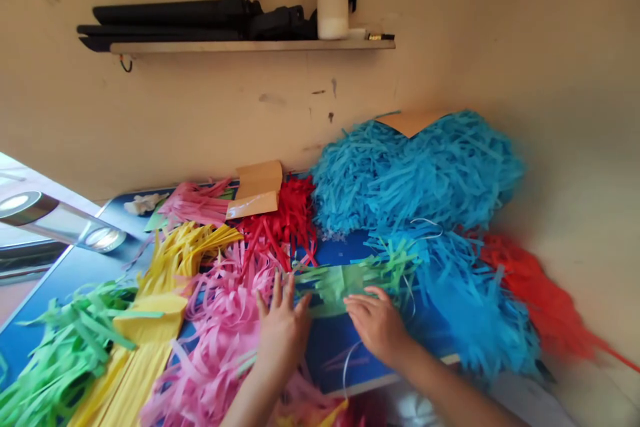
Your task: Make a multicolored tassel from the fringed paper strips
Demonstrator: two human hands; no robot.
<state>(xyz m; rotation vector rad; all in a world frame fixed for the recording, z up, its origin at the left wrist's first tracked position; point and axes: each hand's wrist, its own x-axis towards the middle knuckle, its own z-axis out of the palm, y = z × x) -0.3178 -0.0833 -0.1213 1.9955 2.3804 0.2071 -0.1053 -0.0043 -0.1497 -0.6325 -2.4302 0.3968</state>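
A sheet of green tissue paper [341, 282], cut into fringes at its ends, lies across the blue table in front of me. At its left end is my left hand [285, 327], fingers spread, over the edge of a pile of pink paper fringe [225, 320]. My right hand [377, 325] reaches in from the right with its fingers stretched out at the green sheet's near edge; whether they touch it I cannot tell. Neither hand visibly holds anything. A thin white string [346, 367] curves down below the right hand.
Blue fringe [425, 173] is heaped at the back right, with red fringe [540, 300] beyond it. Yellow strips [135, 360] and green fringe [65, 347] lie left. A clear cylinder [70, 223] is at the far left. The wall shelf [250, 47] carries a white bottle [333, 0].
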